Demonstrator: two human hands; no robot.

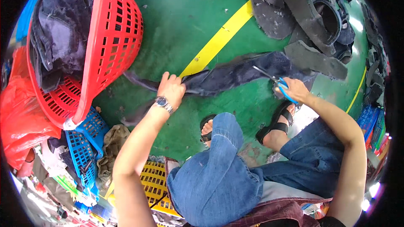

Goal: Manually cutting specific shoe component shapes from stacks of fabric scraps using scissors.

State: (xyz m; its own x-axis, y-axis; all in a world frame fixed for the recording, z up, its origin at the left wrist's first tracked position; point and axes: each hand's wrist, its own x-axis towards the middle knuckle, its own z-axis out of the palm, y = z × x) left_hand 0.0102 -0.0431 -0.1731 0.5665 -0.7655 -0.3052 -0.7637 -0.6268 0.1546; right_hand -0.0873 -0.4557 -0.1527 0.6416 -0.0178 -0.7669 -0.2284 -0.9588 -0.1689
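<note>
A long strip of dark, denim-like cloth (240,75) stretches across the green floor in front of me. My left hand (171,88), with a wristwatch, is closed on the strip near its left end. A loose, blurred tail of cloth hangs beyond and below that hand. In my right hand (298,90) is a pair of scissors (283,85) with blue handles, fingers wrapped round them. Their blades point up and left over the right part of the strip. Whether the blades touch the cloth I cannot tell.
A tilted red basket (94,38) holding dark cloth (63,33) stands at far left. Grey and black scraps (273,17) pile up at far right. A blue basket (80,151), a yellow basket (153,176) and a red plastic bag (25,113) are nearer.
</note>
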